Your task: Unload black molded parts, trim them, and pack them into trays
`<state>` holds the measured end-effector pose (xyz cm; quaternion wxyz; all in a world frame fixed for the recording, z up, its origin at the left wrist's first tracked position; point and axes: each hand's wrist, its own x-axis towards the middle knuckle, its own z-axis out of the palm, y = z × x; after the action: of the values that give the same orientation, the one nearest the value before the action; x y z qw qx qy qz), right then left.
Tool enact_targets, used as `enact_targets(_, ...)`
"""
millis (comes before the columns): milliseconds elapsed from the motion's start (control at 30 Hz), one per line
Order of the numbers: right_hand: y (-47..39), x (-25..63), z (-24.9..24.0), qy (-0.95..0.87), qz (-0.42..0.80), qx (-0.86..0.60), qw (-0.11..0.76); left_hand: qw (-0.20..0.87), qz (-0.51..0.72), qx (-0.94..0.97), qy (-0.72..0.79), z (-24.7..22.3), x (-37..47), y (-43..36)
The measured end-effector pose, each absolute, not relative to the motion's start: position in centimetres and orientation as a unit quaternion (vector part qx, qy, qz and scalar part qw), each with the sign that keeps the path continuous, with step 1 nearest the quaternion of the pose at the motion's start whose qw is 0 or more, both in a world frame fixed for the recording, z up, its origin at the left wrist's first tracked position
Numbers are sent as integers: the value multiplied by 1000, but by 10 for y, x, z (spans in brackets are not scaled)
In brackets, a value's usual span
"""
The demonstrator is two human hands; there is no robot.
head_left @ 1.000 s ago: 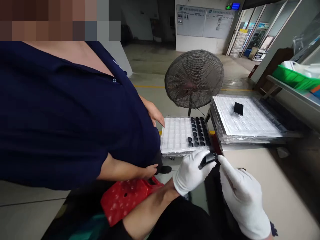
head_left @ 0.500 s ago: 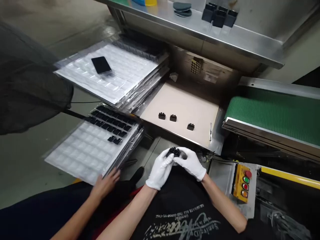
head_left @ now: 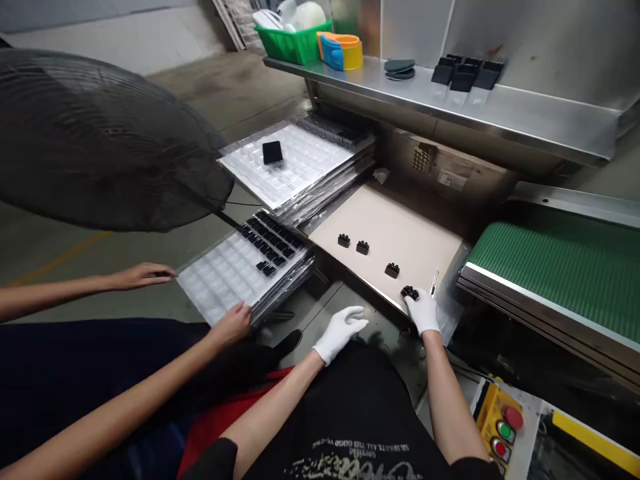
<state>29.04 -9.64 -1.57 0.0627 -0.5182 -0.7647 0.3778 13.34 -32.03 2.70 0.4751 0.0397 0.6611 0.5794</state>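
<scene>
Left hand (head_left: 342, 331) gloved white, empty, fingers apart and curved, right hand (head_left: 424, 312) closed on a small black part (head_left: 410, 293) (glossy, knobbed on top) at the near edge of the beige work surface (head_left: 380, 230), three similar black pieces (head_left: 393, 270) farther along it, stacked trays (head_left: 295, 160) beyond.
</scene>
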Motion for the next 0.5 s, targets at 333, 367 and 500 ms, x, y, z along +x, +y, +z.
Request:
enact_targets(333,-77,277,-10,-779,306,-547,12,424,644,-138,622,-7,95,-364)
enact_targets(367,-82,278,-6,-772,297,-562,16,433,643,-139,616,-10,91,-358)
enact_targets(500,-94,286,5,-748,249,-611,65,473,620,-95,619,-20,63,-318)
